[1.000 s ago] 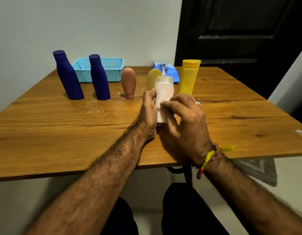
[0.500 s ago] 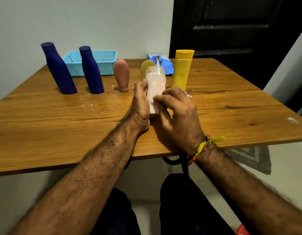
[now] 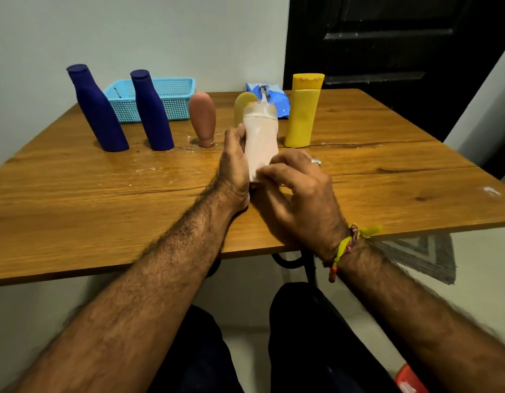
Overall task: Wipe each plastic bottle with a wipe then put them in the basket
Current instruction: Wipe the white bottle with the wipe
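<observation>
Both hands have barely shifted: the left hand (image 3: 234, 163) grips the upright pale pink plastic bottle (image 3: 260, 140) above the wooden worktop (image 3: 104, 199), while the right hand (image 3: 299, 191) pinches its lower edge.

Both hands (image 3: 274, 177) gripping upright pale pink bottle (image 3: 261, 140), wooden table (image 3: 104, 199)

I see two navy bottles (image 3: 153, 112) and a brown bottle (image 3: 203, 117) fronting the basket (image 3: 172, 93); bare worktop (image 3: 89, 194) lies left.
</observation>
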